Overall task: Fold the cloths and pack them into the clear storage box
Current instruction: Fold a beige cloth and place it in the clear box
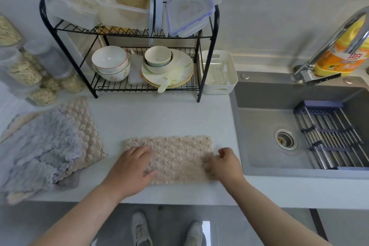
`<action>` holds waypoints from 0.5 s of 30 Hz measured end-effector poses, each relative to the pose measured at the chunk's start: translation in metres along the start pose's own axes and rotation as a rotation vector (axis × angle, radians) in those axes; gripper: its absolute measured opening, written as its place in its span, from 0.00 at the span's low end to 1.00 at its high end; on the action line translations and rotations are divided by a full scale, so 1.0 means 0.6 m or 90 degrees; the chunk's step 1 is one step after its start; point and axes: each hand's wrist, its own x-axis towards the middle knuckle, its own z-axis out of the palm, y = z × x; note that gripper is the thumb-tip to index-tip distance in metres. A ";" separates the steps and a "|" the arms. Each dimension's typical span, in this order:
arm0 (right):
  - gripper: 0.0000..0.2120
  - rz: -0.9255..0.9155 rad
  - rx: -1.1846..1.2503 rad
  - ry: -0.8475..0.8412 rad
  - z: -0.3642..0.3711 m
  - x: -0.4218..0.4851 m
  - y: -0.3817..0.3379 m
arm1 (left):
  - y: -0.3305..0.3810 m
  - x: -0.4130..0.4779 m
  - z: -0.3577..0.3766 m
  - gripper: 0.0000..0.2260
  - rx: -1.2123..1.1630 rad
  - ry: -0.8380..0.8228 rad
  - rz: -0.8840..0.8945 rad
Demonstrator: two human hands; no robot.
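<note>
A beige bobbled cloth (pixel 175 152) lies folded into a rectangle on the white counter (pixel 159 118), near the front edge. My left hand (pixel 129 168) rests flat on its left part, fingers spread. My right hand (pixel 225 164) pinches the cloth's right edge, which is blurred. A pile of other cloths sits at the left: a grey-blue fluffy cloth (pixel 44 146) on top of another beige bobbled cloth (pixel 87 126). Clear storage boxes (pixel 69 4) stand on the top shelf of the rack, one with a blue-clipped lid (pixel 189 10).
A black wire dish rack (pixel 127 86) holds bowls and plates at the back. A white basket (pixel 217 72) stands beside it. The grey sink (pixel 295 126) with a drain rack and faucet (pixel 327 46) lies to the right. Jars (pixel 26 72) line the far left.
</note>
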 end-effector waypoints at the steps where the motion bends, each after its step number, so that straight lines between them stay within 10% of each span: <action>1: 0.19 0.075 0.074 -0.013 0.001 0.009 -0.017 | 0.008 0.020 0.003 0.34 -0.032 -0.063 0.003; 7: 0.06 0.206 0.128 -0.084 -0.012 0.039 -0.062 | 0.033 0.097 0.026 0.51 0.042 -0.188 -0.055; 15: 0.02 0.073 0.215 -0.019 -0.094 0.063 -0.057 | 0.065 0.163 0.039 0.41 -0.050 -0.046 0.036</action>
